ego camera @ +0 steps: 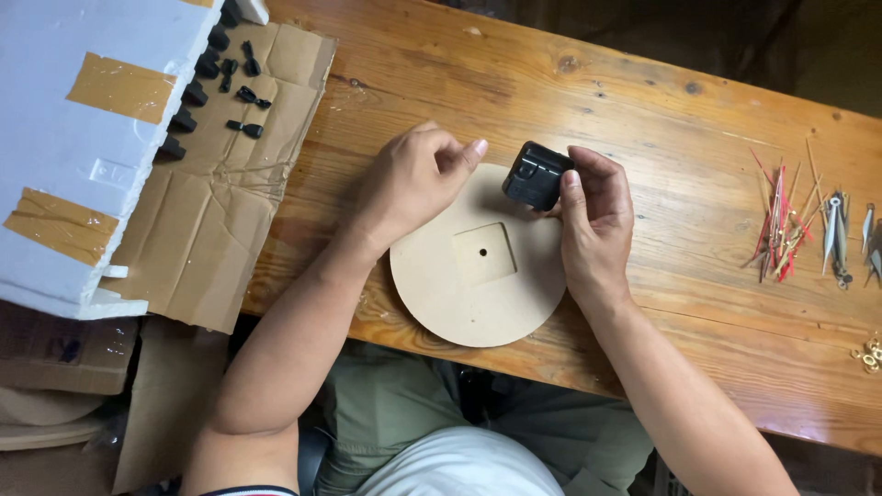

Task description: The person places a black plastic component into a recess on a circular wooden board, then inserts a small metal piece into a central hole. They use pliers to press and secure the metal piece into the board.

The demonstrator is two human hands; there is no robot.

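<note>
A round tan wooden disc [459,303] lies flat at the near edge of the wooden table [643,138]; it has a square recess [484,254] with a small centre hole. My right hand [595,220] holds a small black box-shaped clock mechanism [536,174] just above the disc's far edge. My left hand [413,179] rests at the disc's upper left rim, fingers curled and thumb stretched toward the black box, apparently holding nothing.
A white foam block [92,138] with brown tape sits on flattened cardboard [220,202] at the left, with several small black parts [241,92] beside it. Thin red, gold and silver clock hands [799,225] lie at the right, small brass pieces [868,354] near the right edge.
</note>
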